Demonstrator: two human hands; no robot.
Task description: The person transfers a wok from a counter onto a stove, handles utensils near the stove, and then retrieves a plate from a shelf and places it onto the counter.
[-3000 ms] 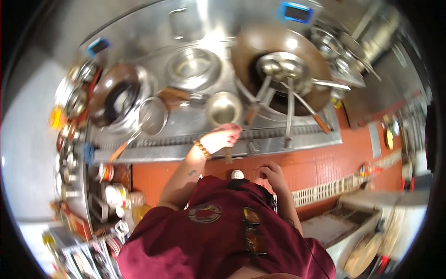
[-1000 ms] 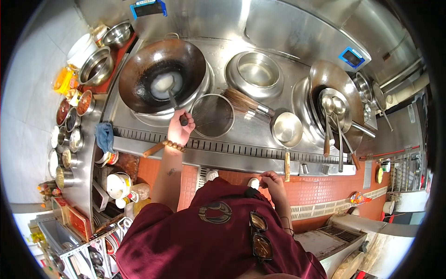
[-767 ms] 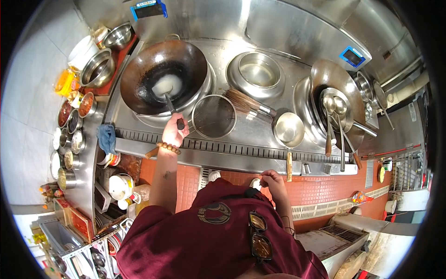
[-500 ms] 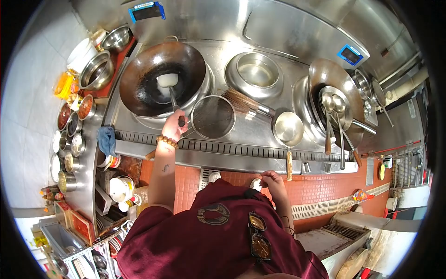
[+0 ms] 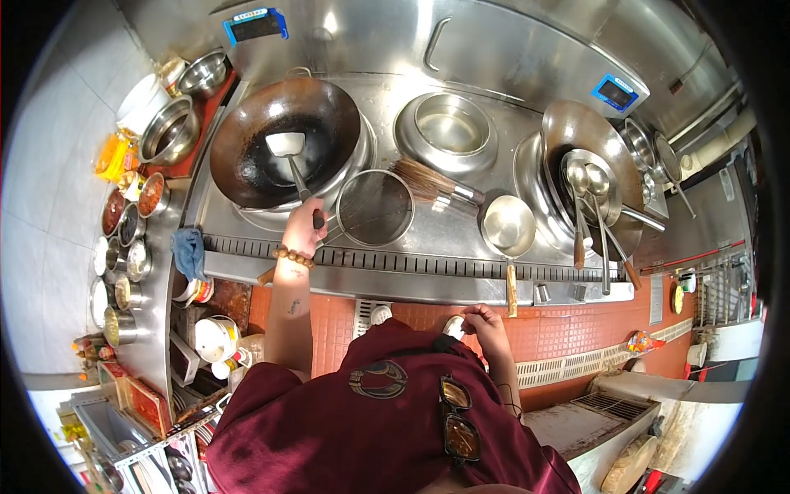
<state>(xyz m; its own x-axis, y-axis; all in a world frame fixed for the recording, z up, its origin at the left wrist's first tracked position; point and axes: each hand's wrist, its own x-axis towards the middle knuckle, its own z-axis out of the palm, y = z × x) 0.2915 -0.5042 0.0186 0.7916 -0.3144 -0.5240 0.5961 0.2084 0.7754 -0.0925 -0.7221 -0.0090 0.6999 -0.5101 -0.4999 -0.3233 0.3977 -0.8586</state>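
My left hand (image 5: 304,228), with a beaded bracelet at the wrist, is wrapped round the handle of a wok spatula (image 5: 288,148). The metal blade is inside a large dark wok (image 5: 336,123) on the left burner; whether it touches the bottom I cannot tell. Close to that hand, a round mesh strainer (image 5: 376,207) rests on the stove ledge. My right hand (image 5: 484,319) hangs low before my body, fingers curled in, with no object visible in it. Nearest to it is the wooden handle of a ladle-like metal scoop (image 5: 508,224).
A bamboo wok brush (image 5: 428,181) lies beside a steel pot (image 5: 453,123) set in the middle burner. At right, a second wok (image 5: 576,123) holds ladles. Seasoning bowls (image 5: 152,193) line the left counter. A blue cloth (image 5: 188,251) hangs on the stove's corner.
The spatula's blade has shifted slightly left in the wok and shows flatter and wider. My left hand has moved a little left and toward me. My right hand stays nearly where it was.
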